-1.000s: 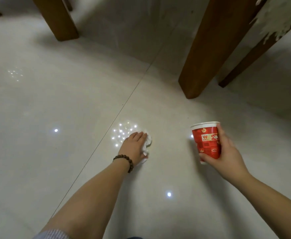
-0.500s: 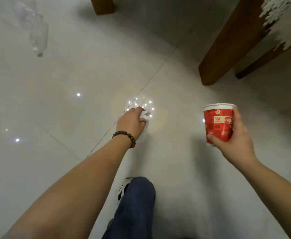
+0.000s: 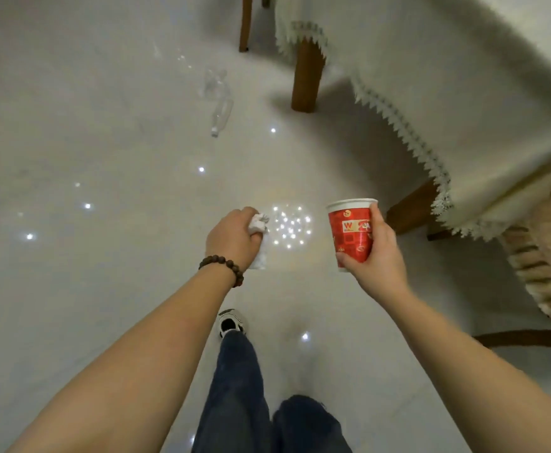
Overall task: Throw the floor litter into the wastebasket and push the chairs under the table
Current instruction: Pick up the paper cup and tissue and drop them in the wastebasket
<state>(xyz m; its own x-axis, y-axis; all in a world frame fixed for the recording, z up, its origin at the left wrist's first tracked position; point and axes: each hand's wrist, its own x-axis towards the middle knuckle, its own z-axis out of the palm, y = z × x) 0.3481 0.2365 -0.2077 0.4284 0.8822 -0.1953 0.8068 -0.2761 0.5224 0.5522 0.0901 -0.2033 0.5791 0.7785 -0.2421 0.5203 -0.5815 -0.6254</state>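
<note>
The cloth-draped counter (image 3: 463, 93) fills the upper right, its top cut off by the frame, only 2 wooden legs showing. A chair (image 3: 548, 256) at right is half hidden under the cloth. A clear plastic bottle (image 3: 220, 103) lies faint on the glossy floor (image 3: 71, 125). The right hand (image 3: 377, 253) grips a red paper cup (image 3: 351, 233); the left hand (image 3: 235, 238) is closed on a crumpled white tissue (image 3: 258, 237), mostly hidden.

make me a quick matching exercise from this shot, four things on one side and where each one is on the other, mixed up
Things:
1. red paper cup
2. crumpled tissue
3. clear plastic bottle
4. beaded bracelet

Places:
A. lying on the floor ahead
B. around the left wrist
C. held in the right hand
D. clutched in the left hand

Pairs: 1-C, 2-D, 3-A, 4-B
</note>
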